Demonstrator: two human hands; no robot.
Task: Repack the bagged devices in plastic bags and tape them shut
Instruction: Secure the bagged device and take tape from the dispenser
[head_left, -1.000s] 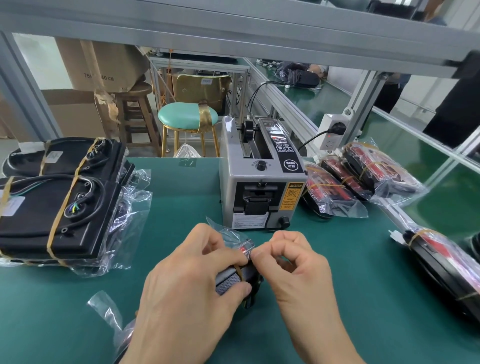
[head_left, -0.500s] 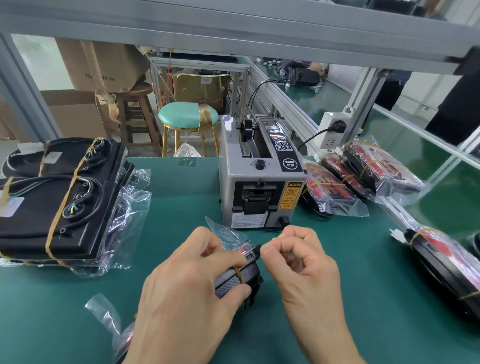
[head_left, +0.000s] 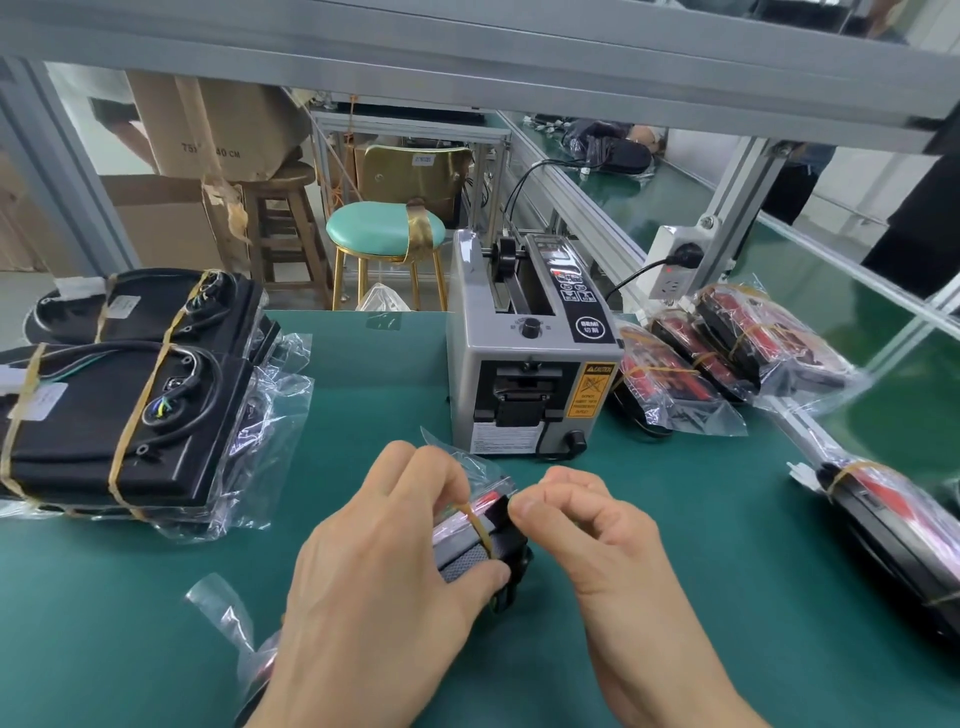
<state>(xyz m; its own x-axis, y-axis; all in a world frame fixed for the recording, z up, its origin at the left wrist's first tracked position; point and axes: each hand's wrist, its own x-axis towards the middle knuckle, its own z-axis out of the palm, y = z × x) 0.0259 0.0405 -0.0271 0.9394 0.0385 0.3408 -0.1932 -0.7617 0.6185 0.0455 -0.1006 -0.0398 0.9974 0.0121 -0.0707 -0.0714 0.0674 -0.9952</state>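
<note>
Bagged device (head_left: 480, 540) sits near centre on the green mat (head_left: 363, 415), gripped by left hand (head_left: 384, 566); right hand (head_left: 582, 525) pinches its rubber band (head_left: 479, 525). Advise steady hold while drawing the band clear.

head view | 1 camera | faces forward and down | close over green table (head_left: 363, 395)

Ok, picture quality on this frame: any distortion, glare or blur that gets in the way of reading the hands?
Head view: wide-angle bend bows the frame beam overhead; even overhead light, soft shadows; glare streaks on the bag under the left hand and on the bagged devices at right; both hands, right hand included, are sharp; far background slightly soft.
</note>
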